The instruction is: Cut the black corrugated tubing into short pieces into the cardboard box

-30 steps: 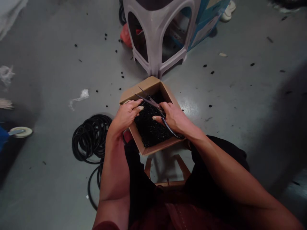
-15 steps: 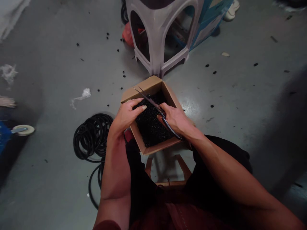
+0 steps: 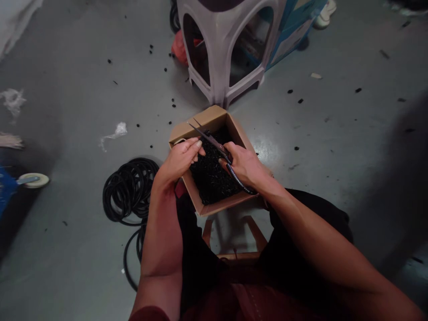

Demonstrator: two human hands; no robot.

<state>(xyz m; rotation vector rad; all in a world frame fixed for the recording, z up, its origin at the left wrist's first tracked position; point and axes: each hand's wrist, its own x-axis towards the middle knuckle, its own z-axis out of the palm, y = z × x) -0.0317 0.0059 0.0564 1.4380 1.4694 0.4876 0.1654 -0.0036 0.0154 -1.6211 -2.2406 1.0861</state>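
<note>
A cardboard box (image 3: 220, 208) filled with small black pieces (image 3: 214, 178) stands between my knees. My right hand (image 3: 240, 162) is wrapped round the handles of dark scissors (image 3: 212, 141), whose slightly parted blades point up and left over the box. Over the box's left edge, my left hand (image 3: 183, 156) has its thumb and fingers pinched together near the blades. What lies in that pinch is too small to make out. A thin pale loop shows just behind these fingers.
Coiled black tubing (image 3: 130, 189) lies on the floor at the left. A grey plastic stool (image 3: 219, 40) stands beyond the box, with a blue box (image 3: 290, 33) and a red bag (image 3: 179, 48) by it. Small black bits are scattered around.
My left thumb and fingers, apart before, have closed into a pinch. The pale loop has come into view behind them. My right hand and the scissors have barely moved.
</note>
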